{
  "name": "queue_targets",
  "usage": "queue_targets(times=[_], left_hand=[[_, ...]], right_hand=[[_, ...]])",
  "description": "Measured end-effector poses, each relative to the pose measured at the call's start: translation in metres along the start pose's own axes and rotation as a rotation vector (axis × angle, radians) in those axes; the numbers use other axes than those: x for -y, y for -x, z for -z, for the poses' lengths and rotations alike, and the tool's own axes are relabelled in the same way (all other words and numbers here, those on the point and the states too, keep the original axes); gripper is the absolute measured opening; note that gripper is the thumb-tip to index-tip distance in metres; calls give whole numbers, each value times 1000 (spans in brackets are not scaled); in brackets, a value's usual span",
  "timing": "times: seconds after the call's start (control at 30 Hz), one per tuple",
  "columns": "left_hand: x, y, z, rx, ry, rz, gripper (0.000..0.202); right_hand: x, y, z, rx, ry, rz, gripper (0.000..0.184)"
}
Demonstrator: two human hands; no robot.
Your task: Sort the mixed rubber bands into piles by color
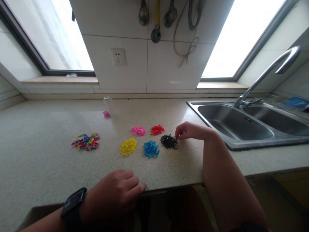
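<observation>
Thumb and fingers of my right hand (189, 131) pinch at the right edge of a pile of small black rubber bands (169, 141); a dark bit shows at the fingertips. Near it lie piles of red bands (157, 130), pink bands (138, 130), blue bands (151, 149) and yellow bands (128, 147). Off to the left is a mixed-colour pile (86, 141). My left hand (118, 187), wearing a black watch (73, 201) at the wrist, rests at the counter's front edge, fingers loosely bent and slightly apart, holding nothing visible.
A clear container (107, 104) with something pink at its base stands toward the back of the speckled counter (48, 154). A double steel sink (231, 145) with a tall faucet (267, 71) is set in at the right. Behind, the tiled wall carries a socket (118, 57).
</observation>
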State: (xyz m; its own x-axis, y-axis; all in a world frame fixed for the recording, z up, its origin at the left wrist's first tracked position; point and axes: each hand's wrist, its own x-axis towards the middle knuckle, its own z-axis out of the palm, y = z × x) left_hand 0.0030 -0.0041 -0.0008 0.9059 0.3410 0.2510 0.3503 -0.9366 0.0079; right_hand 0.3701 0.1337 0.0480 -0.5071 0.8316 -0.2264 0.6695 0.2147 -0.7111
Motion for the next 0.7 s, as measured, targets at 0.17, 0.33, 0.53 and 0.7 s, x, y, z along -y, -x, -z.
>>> queue_targets(times=[0.17, 0.33, 0.53, 0.7], left_hand=[[0, 1, -2, 12, 2, 1, 23], [0, 1, -1, 16, 2, 1, 23], [0, 1, 0, 29, 7, 2, 23], [1, 0, -1, 27, 11, -1, 23]], right_hand=[[-3, -3, -1, 33, 35, -16, 15], [-8, -8, -4, 83, 17, -9, 17], [-7, -8, -3, 102, 24, -1, 23], [-15, -12, -2, -81, -30, -4, 29]])
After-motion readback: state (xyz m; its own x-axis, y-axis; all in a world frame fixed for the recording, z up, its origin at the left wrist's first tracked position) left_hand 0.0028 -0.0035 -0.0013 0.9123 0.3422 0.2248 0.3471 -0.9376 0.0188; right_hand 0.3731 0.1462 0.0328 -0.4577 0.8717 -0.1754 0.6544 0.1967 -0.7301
